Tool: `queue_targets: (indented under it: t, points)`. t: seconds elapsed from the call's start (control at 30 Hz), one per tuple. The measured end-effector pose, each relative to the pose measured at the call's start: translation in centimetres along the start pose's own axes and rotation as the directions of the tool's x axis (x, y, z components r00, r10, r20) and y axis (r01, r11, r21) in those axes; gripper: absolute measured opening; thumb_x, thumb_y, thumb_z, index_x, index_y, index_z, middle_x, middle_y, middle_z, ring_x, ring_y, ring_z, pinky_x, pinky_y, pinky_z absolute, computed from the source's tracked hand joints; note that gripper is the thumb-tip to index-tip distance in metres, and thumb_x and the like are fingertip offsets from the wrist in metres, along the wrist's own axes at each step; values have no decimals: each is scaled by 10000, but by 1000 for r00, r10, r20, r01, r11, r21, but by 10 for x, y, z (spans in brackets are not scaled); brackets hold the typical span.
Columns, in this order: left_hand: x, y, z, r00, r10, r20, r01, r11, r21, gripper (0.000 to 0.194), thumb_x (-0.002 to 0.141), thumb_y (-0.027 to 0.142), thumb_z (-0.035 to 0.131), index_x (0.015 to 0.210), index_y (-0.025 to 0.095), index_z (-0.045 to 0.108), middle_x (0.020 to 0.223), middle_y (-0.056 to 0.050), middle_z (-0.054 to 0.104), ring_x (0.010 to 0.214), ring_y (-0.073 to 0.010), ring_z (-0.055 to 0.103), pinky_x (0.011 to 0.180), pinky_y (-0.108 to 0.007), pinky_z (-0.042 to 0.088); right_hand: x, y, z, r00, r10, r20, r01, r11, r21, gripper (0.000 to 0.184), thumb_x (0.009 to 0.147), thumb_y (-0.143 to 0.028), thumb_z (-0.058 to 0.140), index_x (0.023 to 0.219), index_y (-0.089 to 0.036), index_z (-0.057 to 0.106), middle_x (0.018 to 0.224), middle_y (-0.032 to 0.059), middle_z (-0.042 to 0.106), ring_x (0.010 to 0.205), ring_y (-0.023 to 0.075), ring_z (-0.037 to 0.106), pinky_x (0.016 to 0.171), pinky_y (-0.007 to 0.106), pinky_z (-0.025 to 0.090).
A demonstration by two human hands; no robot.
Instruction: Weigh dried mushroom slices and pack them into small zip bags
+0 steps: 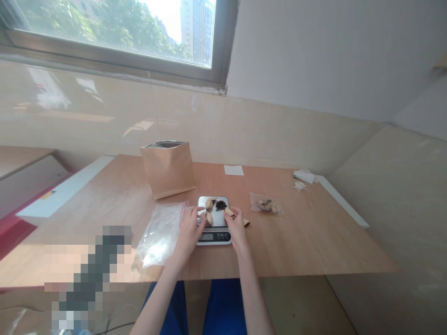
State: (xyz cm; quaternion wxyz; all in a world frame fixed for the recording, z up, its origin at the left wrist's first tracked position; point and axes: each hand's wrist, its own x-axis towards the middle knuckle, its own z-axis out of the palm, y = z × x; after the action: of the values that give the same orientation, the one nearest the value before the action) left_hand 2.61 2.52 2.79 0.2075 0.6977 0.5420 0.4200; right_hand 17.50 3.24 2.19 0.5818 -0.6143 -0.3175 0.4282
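At nine o'clock from the kitchen scale (213, 236) lies a clear zip bag (160, 235). Your left hand (189, 234) curls at the edge of the platter (219, 219); I cannot tell whether it pinches anything. Your right hand (238, 229) pinches a pale nut piece (229, 212). Leaning a hand on the platter would skew the reading; a careless sweep could knock the loose piece (246, 223) at four o'clock.
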Motion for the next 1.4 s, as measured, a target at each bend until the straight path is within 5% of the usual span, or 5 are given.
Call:
queue_targets:
  t: [0.33, 0.7, 0.97, 1.2, 1.4]
  points:
    - [-5, 12, -19, 990, -52, -130, 59, 997, 52, 232, 854, 363, 423, 966, 198, 542, 1002, -86, 582, 980, -236, 529, 848, -395, 438, -6, 17, 2, 967, -251, 53, 256, 953, -161, 341, 726, -344, 492, 1023, -175, 491, 985, 121, 622, 900, 201, 618, 802, 345, 487]
    - [-41, -18, -38, 927, -344, -149, 370, 904, 214, 295, 753, 494, 455, 798, 203, 482, 759, -43, 529, 759, -230, 558, 710, -373, 453, -11, 32, -56, 820, -573, -2, 466, 669, -579, 281, 784, -175, 382, 980, -164, 583, 1030, 137, 561, 1017, 249, 505, 888, 437, 410]
    - [-39, -5, -51, 897, -422, -136, 431, 901, 48, 234, 772, 443, 418, 729, 220, 476, 622, 0, 560, 591, -178, 563, 592, -297, 434, 13, 47, -68, 859, -501, 109, 466, 673, -575, 315, 813, -183, 340, 975, -166, 610, 1107, 146, 551, 1086, 248, 488, 941, 457, 386]
    - [-36, 18, -64, 909, -373, -189, 373, 927, -37, 266, 792, 483, 452, 745, 221, 468, 639, 9, 578, 587, -157, 561, 582, -273, 438, -21, -1, -42, 815, -575, 68, 504, 646, -573, 273, 842, -263, 399, 999, -162, 599, 1110, 157, 539, 1117, 281, 454, 946, 504, 349]
    - [-39, 44, -54, 986, -167, 26, 169, 977, -130, 229, 828, 434, 442, 760, 216, 454, 659, 19, 543, 576, -130, 532, 562, -256, 445, -88, -50, 4, 801, -323, 504, 478, 852, -213, 226, 884, -352, 439, 986, -210, 584, 929, 38, 634, 726, 137, 584, 681, 247, 477]
